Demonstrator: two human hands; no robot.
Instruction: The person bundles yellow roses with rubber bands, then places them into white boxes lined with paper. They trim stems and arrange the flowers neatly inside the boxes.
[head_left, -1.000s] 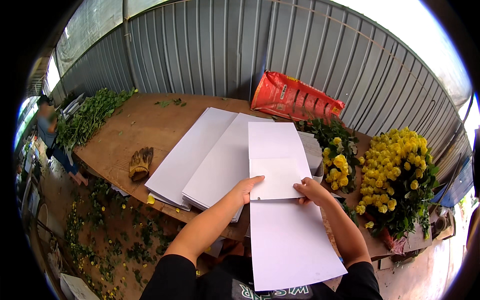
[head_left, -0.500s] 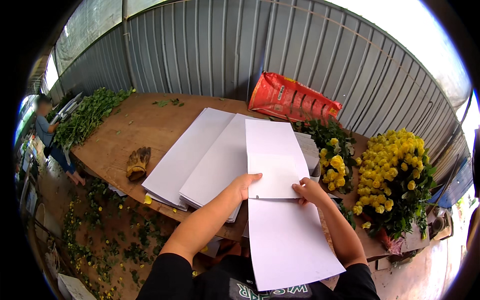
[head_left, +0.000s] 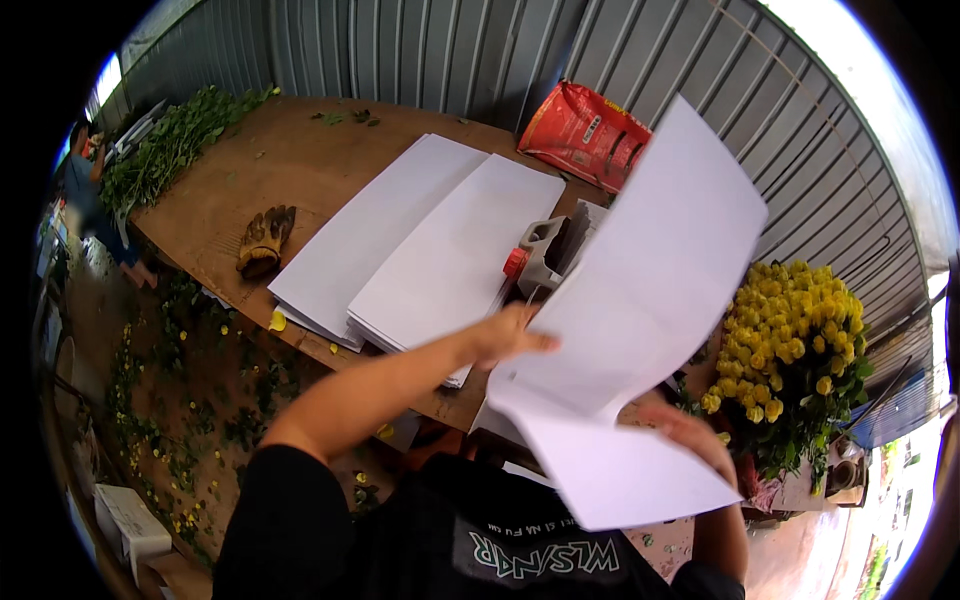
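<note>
A large white paper sheet (head_left: 640,270), bent across its middle, is lifted at a tilt in front of me, its upper part rising to the right and its lower flap hanging toward my shirt. My left hand (head_left: 508,337) grips its left edge near the bend, thumb on top. At the right side of the lower flap is my right hand (head_left: 685,430), smeared by motion, so its hold is unclear. Two stacks of white sheets, a left stack (head_left: 375,225) and a right stack (head_left: 460,255), lie on the wooden table (head_left: 330,165) beyond my left arm.
A grey jug with a red cap (head_left: 515,263) stands beside the right stack. A red bag (head_left: 585,135) leans at the metal wall. Yellow roses (head_left: 785,345) are bunched at right. A dirty glove (head_left: 266,240) and green stems (head_left: 185,150) lie left, near another person (head_left: 85,200).
The sheet has swung up and tilted to the right, its bend sharper. My right hand has moved right and down from the middle of the sheet. The jug has come into sight.
</note>
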